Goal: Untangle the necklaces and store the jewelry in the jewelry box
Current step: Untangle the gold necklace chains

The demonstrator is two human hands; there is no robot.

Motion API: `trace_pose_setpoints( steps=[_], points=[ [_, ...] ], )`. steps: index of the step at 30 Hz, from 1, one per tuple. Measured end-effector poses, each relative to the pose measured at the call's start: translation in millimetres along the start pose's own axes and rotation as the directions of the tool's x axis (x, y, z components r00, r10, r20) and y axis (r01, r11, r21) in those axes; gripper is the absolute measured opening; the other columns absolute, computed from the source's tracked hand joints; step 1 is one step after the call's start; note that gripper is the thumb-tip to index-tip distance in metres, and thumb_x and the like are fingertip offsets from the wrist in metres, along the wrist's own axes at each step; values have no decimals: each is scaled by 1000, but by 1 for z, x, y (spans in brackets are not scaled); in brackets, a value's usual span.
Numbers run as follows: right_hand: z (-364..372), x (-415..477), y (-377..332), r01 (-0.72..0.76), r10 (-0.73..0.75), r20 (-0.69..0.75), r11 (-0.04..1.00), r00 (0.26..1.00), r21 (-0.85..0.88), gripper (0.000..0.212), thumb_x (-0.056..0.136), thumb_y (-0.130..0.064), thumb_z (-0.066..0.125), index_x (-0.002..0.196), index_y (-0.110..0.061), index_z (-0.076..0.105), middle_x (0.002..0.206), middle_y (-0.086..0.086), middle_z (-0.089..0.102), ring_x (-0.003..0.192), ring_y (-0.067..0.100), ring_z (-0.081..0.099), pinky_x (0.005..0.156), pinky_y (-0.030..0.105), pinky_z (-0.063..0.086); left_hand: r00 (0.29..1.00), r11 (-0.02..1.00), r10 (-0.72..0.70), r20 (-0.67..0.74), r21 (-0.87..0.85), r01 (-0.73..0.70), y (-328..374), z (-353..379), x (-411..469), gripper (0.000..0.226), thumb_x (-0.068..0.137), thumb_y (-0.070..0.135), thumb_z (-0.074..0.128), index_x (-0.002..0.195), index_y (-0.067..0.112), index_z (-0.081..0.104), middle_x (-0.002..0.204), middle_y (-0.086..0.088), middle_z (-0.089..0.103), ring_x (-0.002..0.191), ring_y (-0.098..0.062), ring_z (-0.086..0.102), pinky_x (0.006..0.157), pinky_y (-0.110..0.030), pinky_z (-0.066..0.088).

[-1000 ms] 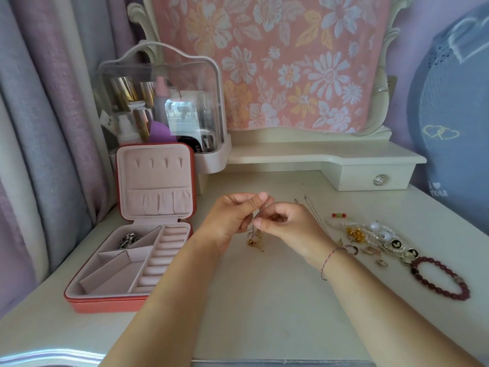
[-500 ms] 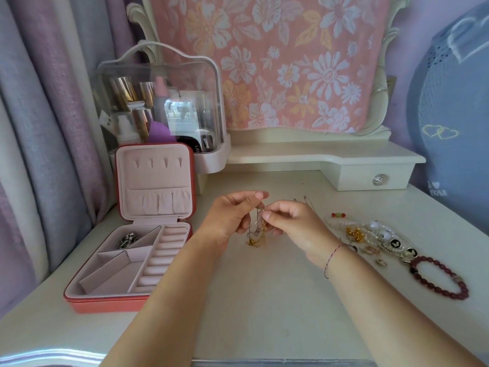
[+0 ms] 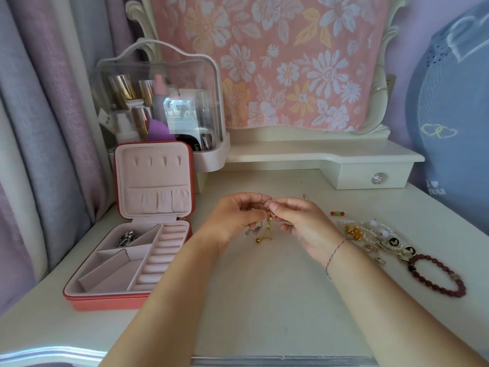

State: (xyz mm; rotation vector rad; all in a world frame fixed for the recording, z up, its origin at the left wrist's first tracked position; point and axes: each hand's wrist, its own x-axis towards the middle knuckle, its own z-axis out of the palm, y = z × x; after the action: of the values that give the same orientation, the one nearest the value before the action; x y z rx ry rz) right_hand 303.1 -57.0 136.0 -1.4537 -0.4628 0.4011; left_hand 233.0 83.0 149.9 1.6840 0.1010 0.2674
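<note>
Above the middle of the dressing table, my left hand (image 3: 232,221) and my right hand (image 3: 301,223) meet fingertip to fingertip and both pinch a tangle of thin necklaces (image 3: 267,226). Gold and silver strands with small charms hang from the pinch, the lowest gold bead just above the tabletop. The red jewelry box (image 3: 105,300) stands open at the left, its pink lid upright. A silver chain (image 3: 127,238) lies in its back left compartment; the other compartments and ring rolls show only lining.
A heap of pearl and gold jewelry (image 3: 370,234) and a dark red bead bracelet (image 3: 436,274) lie on the table at the right. A clear cosmetics case (image 3: 158,107) stands behind the box. A small drawer (image 3: 375,178) sits at the back right.
Both hands have risen slightly and lifted the tangle, so more chain now hangs below the fingers. My right hand has shifted a little to the left.
</note>
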Motion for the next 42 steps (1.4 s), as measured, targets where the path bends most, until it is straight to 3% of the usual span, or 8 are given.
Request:
trace_pose_setpoints(
  steps=[7,10,13,17,27,31,36,42],
  points=[
    [0,1,0,-15,15,-23,1000,1000,11,11,91,-11,63,84,-17,70,73,-5,67,69,10,57,63,22,42,1000,1000,-2,7,-9,2,0,0,-1,26,85,-8,64,106,6,68,83,-7,67,56,-3,55,55,-14,45],
    [-2,-2,-3,29,-35,-55,994,998,-103,3,88,-17,67,85,-16,68,74,-4,66,71,9,58,65,20,44,1000,1000,-1,-25,9,1,-1,-1,0,26,84,-7,66,105,9,69,80,-6,66,61,-8,54,56,-15,46],
    [-3,-5,-3,108,-117,-14,953,993,-282,9,81,-16,74,88,-15,68,78,-3,64,70,4,57,68,18,48,999,1000,-5,-41,30,7,-1,-1,0,26,84,-6,67,105,9,69,78,-5,66,61,-10,53,57,-15,46],
    [1,-4,0,189,-208,9,867,978,-461,14,77,-9,76,83,-17,66,75,-4,62,59,-3,52,59,9,44,998,999,-11,-57,33,12,-1,-1,1,26,84,-6,67,107,8,68,75,-4,65,57,-8,52,57,-15,46],
    [-2,-4,1,216,-285,-24,776,958,-593,12,80,-9,68,75,-19,73,67,-10,64,57,-2,51,56,8,38,998,979,23,-53,205,-12,-5,2,2,30,84,-7,67,110,7,66,74,-1,63,55,-7,55,58,-15,48],
    [-4,-3,1,179,-243,-59,839,968,-515,9,80,-14,73,72,-17,74,68,-9,67,59,-3,53,57,8,39,997,943,52,-56,330,-31,-7,3,3,33,82,-9,65,110,8,66,74,1,62,51,-3,53,58,-16,46],
    [-7,-2,-6,20,-40,-113,986,993,-166,12,89,-12,64,79,-18,66,74,-4,65,69,7,59,65,17,42,996,908,77,-54,417,-47,-7,3,3,36,81,-6,65,110,16,67,76,6,61,50,-2,49,56,-13,42],
    [-10,-2,-10,-110,128,-60,964,990,241,11,91,-4,57,83,-10,62,77,6,68,72,18,65,74,29,50,999,964,0,-49,267,13,1,4,-1,25,86,-3,57,93,18,70,76,3,61,55,-2,51,54,-11,40]
  ],
)
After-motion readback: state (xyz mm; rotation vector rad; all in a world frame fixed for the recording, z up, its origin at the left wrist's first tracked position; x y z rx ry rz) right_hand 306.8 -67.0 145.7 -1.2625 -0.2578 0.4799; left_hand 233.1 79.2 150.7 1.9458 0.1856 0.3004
